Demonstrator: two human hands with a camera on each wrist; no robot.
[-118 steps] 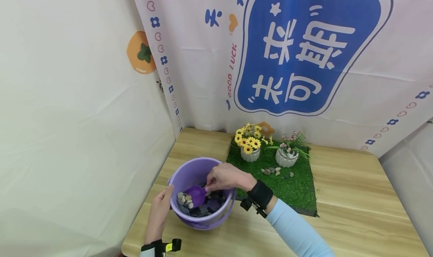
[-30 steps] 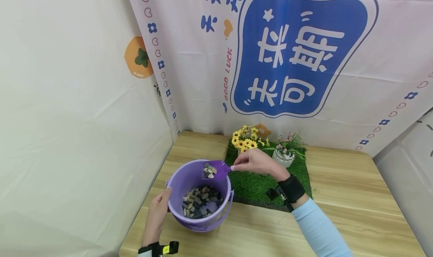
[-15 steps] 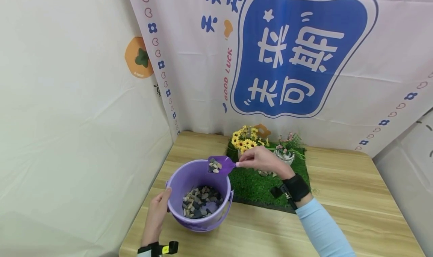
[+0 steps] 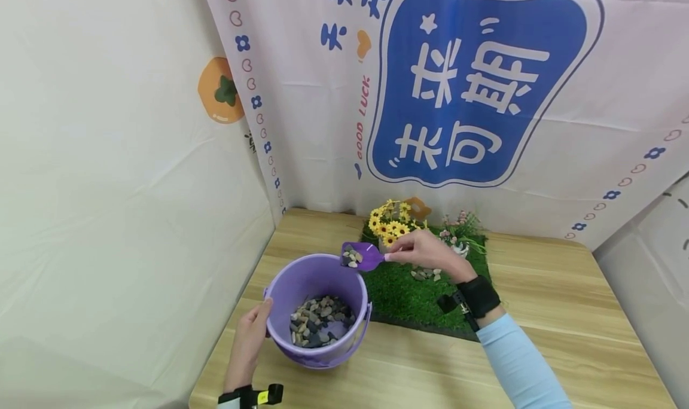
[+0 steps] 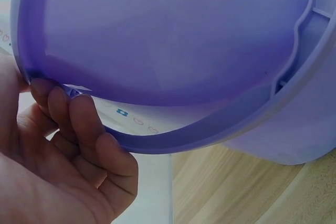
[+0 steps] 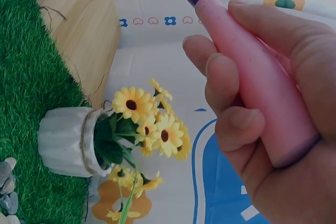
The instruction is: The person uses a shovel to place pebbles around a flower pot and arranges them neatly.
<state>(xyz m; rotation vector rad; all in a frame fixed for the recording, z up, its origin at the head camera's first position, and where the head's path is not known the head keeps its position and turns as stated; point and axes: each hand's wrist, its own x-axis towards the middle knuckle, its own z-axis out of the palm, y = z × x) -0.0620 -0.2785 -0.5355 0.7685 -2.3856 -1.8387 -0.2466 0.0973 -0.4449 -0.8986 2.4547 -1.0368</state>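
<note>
My right hand (image 4: 422, 252) grips the pink handle (image 6: 257, 77) of a small purple shovel (image 4: 368, 257). Several pebbles (image 4: 351, 256) lie on the shovel's blade, which is up at the far right rim of a purple bucket (image 4: 290, 277). At the bucket's left side my left hand (image 4: 252, 325) holds the rim, its fingers (image 5: 86, 119) curled under the edge in the left wrist view. More grey, black and tan pebbles (image 4: 317, 319) cover part of the bucket's floor. The bucket's handle hangs down on its right and front.
A green turf mat (image 4: 409, 301) lies right of the bucket. On it stand a white pot of yellow flowers (image 6: 68, 140) and a pot of pink flowers (image 4: 460, 223), partly behind my right hand. A few pebbles (image 4: 425, 274) rest on the turf. A printed cloth (image 4: 312, 128) hangs behind the wooden table (image 4: 549, 313).
Earlier the shovel was down among the pebbles in the bucket. It has risen with a load, then shifted right and away over the rim towards the turf. My left hand stays at the rim.
</note>
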